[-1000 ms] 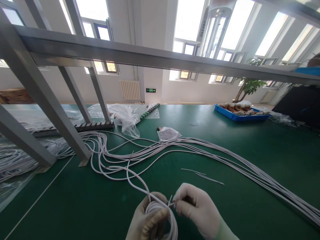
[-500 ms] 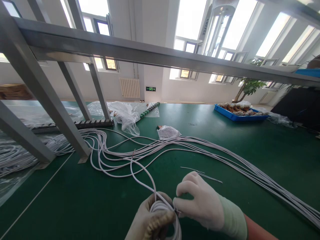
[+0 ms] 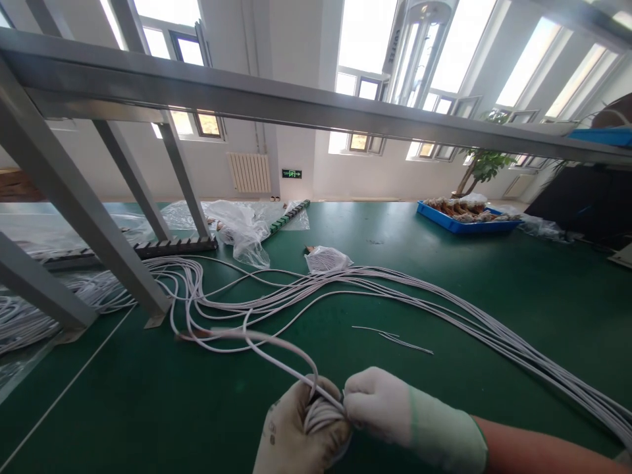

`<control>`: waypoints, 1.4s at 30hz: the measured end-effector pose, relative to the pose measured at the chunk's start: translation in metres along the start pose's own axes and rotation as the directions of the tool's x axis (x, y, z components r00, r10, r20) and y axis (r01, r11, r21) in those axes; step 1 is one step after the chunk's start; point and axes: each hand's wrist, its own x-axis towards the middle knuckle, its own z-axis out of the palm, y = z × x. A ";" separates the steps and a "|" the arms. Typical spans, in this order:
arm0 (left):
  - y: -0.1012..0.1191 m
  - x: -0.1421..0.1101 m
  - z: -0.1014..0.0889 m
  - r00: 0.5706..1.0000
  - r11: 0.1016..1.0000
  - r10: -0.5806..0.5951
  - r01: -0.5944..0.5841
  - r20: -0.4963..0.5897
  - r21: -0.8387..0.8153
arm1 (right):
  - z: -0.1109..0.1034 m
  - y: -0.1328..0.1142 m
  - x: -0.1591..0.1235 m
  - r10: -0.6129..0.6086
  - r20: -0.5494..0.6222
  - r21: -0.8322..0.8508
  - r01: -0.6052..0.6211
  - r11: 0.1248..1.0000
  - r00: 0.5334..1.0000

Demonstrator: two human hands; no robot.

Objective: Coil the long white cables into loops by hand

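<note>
The left hand [image 3: 296, 431] grips a coil of white cable [image 3: 323, 416] above the tabletop [image 3: 197, 408]. The right hand [image 3: 378, 403] is closed against the coil's right side; whether its fingers pinch anything is hidden. Two cable lengths lead from the coil, ahead and left of the hands. Just beyond the right hand lie thin wires [image 3: 405, 342]; farther ahead, long cables [image 3: 419, 278] pass a clear bag [image 3: 327, 259].

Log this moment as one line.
left hand: holding coil | right hand: curled at coil, grip hidden | short wires: on table
</note>
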 end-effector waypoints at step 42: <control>-0.011 0.013 -0.002 0.997 0.984 -0.075 0.073 -0.002 -0.162 | 0.001 0.002 0.013 -0.251 -0.102 -0.505 0.167 0.847 0.963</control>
